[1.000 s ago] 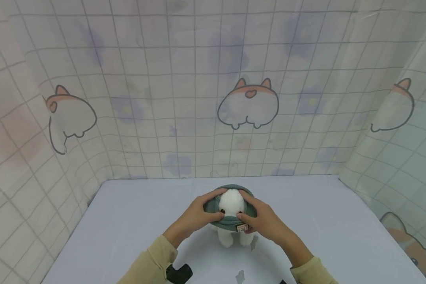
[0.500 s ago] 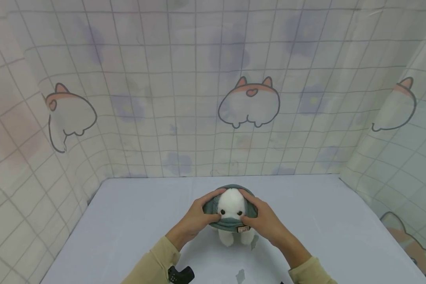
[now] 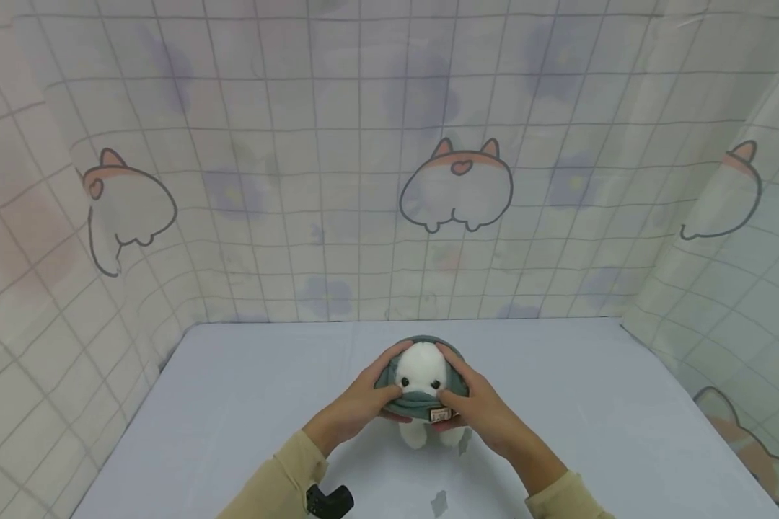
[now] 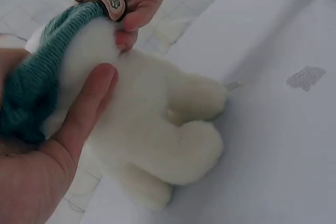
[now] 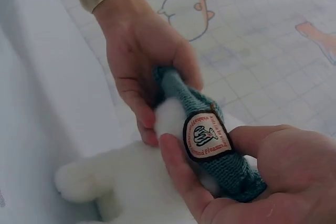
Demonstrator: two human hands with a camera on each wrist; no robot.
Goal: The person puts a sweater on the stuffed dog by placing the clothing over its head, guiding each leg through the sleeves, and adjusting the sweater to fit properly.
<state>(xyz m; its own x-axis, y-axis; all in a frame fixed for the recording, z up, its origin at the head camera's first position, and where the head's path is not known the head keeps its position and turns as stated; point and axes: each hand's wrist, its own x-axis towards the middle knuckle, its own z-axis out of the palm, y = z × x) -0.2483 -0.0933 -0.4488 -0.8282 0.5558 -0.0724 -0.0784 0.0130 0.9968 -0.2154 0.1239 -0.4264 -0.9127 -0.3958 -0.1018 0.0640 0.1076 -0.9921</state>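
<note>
Right now both hands are on a teal knitted hat [image 3: 420,409] that sits around the head of a white plush toy [image 3: 422,364], a little right of the middle of the table [image 3: 266,404]. The left hand [image 3: 362,396] grips the hat's left side, with the thumb in front and a finger reaching up over the far top edge. The right hand [image 3: 483,400] does likewise on the right side, and in the right wrist view its thumb and forefinger pinch the knit beside a stitched patch [image 5: 206,136]. That patch, edged in dark thread, lies on the front of the hat, just right of centre.

The toy faces the near side, its two dark eyes [image 3: 405,381] showing above the hat's front band, and white plush fills the opening above them. Its pale legs [image 3: 412,435] point down below the hat; whether they bear any weight on the table, I cannot tell.

Two grey marks show on the tabletop, one [image 3: 465,442] close to the toy's right leg in the scene and one [image 3: 438,504] nearer. A black object [image 3: 329,501] sits by the left sleeve [image 3: 285,468], and a grid-patterned curtain [image 3: 363,101] with corgi drawings [image 3: 456,189] hangs on the far side
</note>
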